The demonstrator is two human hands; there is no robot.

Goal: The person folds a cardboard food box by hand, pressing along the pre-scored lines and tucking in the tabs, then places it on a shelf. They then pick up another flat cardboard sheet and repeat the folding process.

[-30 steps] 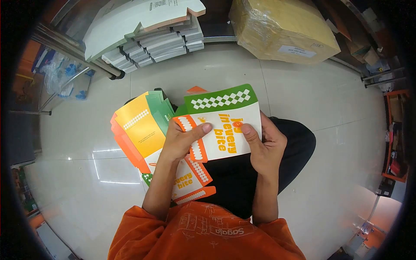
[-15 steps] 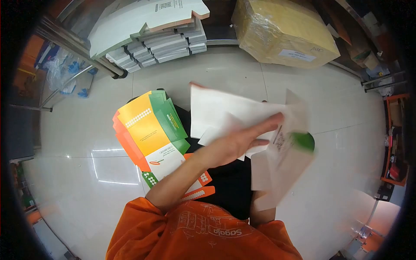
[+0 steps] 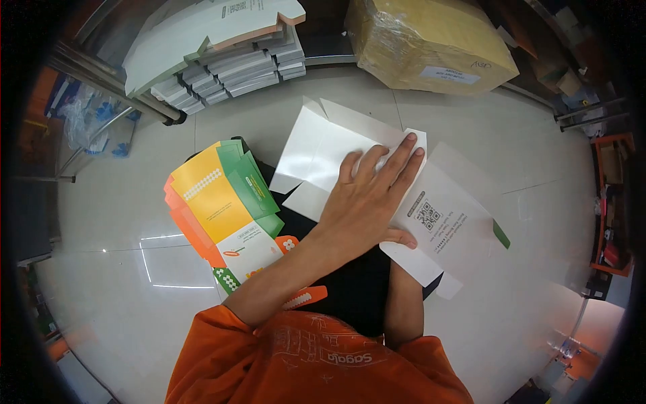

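My left hand (image 3: 367, 185) lies palm down on a white die-cut carton blank (image 3: 309, 145), its fingers stretched along a crease near the upper edge and its thumb lower down. To the right of that crease, a panel with a printed QR code (image 3: 429, 215) faces up, with a green tab (image 3: 501, 233) at its edge. Beneath the blank's lower right part, my right forearm (image 3: 405, 299) disappears; the right hand itself is hidden. A yellow, green and orange printed carton blank (image 3: 208, 202) rests beside my left arm, partly covered by it.
Stacked white blanks (image 3: 249, 64) stand at the back left. A plastic-wrapped brown package (image 3: 431, 44) with a label sits at the back right. Pale tiled floor (image 3: 538, 202) surrounds me. Clear plastic bags (image 3: 94, 118) lie far left, and an orange-framed shelf (image 3: 612, 202) stands right.
My left hand has moved up and right over the white blank, fingers now flat on its crease. The blurred, tilted right panel now lies flatter, QR code facing up. The view shifted slightly.
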